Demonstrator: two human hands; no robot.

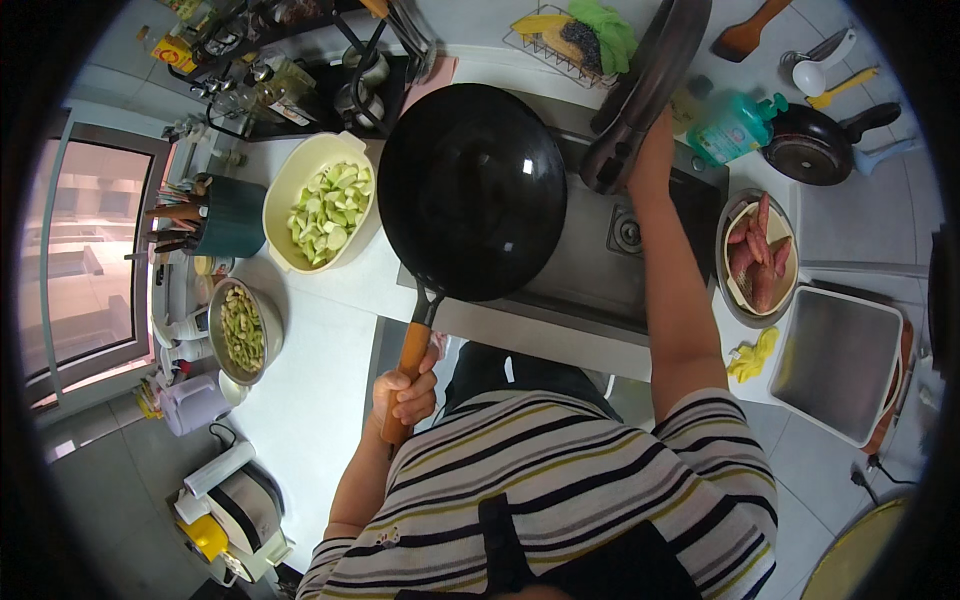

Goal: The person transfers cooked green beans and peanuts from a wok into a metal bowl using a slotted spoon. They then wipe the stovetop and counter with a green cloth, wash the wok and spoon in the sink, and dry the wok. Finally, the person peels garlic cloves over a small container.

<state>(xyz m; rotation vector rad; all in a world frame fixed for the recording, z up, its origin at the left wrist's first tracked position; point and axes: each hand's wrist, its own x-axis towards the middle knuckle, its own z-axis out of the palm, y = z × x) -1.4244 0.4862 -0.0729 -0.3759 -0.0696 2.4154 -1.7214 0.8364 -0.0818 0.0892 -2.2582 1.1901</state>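
Note:
My left hand (406,396) grips the wooden handle (415,352) of a large black wok (472,191). The wok is held over the left part of a steel sink (577,266), with its dark, shiny inside facing up. My right arm reaches across the sink to the dark faucet (637,105). Only part of my right hand (654,161) shows, because the faucet's spout covers its fingers. Whether it grips the faucet cannot be seen. The sink drain (625,229) lies beside my right forearm.
Left of the wok, a cream basin (277,217) holds sliced green vegetable. A metal bowl (271,341) contains cut green pieces. On the right are a soap bottle (731,129), sweet potatoes (761,251) in a colander, a yellow cloth (754,356) and a metal tray (836,364).

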